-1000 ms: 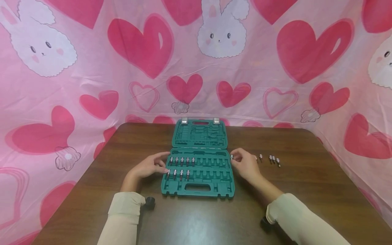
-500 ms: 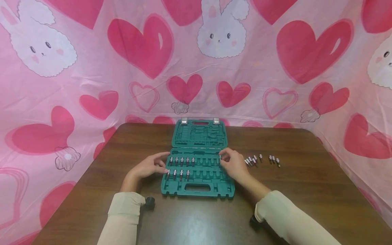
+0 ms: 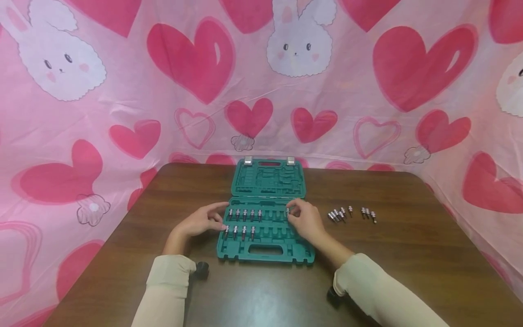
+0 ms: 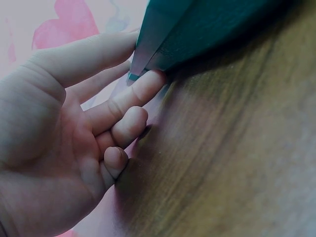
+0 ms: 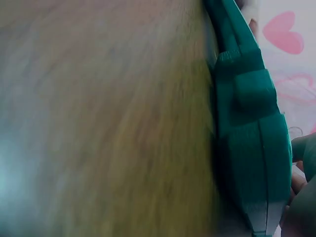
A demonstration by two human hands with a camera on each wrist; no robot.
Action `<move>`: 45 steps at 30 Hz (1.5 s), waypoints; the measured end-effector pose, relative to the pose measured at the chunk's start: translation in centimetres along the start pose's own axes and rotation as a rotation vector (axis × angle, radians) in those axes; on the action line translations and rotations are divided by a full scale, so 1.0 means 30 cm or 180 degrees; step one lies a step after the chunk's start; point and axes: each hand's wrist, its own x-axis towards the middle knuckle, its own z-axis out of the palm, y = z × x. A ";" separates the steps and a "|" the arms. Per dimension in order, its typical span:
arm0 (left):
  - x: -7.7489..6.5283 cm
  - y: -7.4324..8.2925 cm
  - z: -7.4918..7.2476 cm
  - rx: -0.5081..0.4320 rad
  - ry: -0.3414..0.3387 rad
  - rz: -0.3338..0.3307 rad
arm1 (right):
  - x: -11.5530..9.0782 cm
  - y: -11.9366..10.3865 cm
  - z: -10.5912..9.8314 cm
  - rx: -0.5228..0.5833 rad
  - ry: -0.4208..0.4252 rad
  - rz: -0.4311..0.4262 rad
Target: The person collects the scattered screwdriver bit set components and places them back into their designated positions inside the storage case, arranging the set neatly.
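A green plastic case (image 3: 265,250) lies unfolded on the table. Several bit sockets (image 3: 245,213), chrome with dark tips, stand in the left parts of its two rows. My left hand (image 3: 200,221) rests at the case's left edge, thumb and index finger touching it. In the left wrist view, the left hand's fingers (image 4: 143,89) reach the green side wall. Over the right end of the upper row, my right hand (image 3: 306,220) pinches a bit socket (image 3: 288,211). The right wrist view shows mostly the case's side (image 5: 252,138), with the right hand (image 5: 303,182) partly cut off.
Several loose bit sockets (image 3: 338,214) lie right of the case on the wooden table (image 3: 261,295), with a few more (image 3: 367,213) farther right. The raised lid (image 3: 267,177) stands behind the tray. Behind the table hangs a pink heart-patterned cloth (image 3: 196,81).
My right hand has moved left with the bit socket, from beside the case's right edge to over the upper row. The left hand stays in place. The view has shifted slightly.
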 end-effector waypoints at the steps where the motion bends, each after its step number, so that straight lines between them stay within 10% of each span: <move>1: 0.000 0.001 0.000 0.0015 0.0000 0.0000 | 0.001 -0.003 0.004 0.0008 0.0003 0.0002; 45: 0.003 -0.007 0.004 0.0024 0.0019 0.0017 | 0.050 -0.096 0.123 -0.0007 -0.0055 0.0090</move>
